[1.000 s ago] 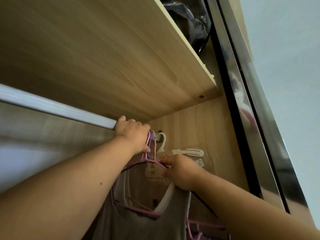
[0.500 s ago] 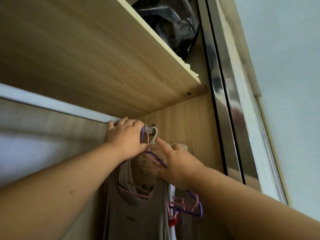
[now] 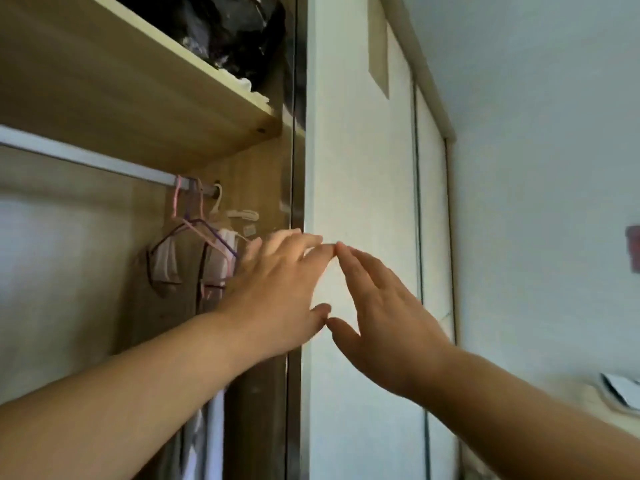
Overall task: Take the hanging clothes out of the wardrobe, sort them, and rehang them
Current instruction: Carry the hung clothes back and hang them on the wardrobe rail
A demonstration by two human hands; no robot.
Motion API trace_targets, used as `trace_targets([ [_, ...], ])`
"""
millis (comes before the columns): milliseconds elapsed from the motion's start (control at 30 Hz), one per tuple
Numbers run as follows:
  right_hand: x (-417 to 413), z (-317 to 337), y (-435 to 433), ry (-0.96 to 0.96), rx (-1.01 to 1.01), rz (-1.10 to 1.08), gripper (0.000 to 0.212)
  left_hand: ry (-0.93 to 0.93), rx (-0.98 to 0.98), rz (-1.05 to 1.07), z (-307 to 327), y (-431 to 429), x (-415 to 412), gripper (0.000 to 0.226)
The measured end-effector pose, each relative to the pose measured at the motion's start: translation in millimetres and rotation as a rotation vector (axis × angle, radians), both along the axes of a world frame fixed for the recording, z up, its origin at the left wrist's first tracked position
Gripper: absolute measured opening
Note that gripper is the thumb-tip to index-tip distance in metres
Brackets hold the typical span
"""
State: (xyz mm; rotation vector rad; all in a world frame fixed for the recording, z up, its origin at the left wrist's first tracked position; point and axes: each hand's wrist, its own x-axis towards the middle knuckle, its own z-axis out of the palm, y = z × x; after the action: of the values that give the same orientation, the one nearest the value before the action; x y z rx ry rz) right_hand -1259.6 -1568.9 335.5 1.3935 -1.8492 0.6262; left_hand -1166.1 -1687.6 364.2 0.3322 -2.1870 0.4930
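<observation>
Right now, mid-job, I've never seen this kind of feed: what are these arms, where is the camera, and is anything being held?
There is no machine here. These are a person's two bare arms, filmed by one camera worn on their head and tilted up into a wardrobe. The left hand and right hand both have straight fingers and hold nothing. Their fingertips meet in front of a white door panel; whether they press on it I cannot tell. To their left, a metal rail carries pink and purple hangers with pale garments, bunched at its right end. Above, a wooden shelf holds a dark bag.
</observation>
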Motion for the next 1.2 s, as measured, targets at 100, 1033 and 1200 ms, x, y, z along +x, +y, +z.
trace_targets([
  [100,-29,-60,68,-0.121,0.111,-0.107,0.086,-0.165,0.052,-0.093,-50,67,-50,0.071],
  [1033,-298,-406,420,-1.188,0.182,-1.143,0.074,-1.066,0.193,-0.885,-418,365,-459,0.07],
  [1200,-386,-429,407,-1.375,-0.034,-1.191,0.071,-1.129,0.121,-0.921,-430,339,-560,0.069],
])
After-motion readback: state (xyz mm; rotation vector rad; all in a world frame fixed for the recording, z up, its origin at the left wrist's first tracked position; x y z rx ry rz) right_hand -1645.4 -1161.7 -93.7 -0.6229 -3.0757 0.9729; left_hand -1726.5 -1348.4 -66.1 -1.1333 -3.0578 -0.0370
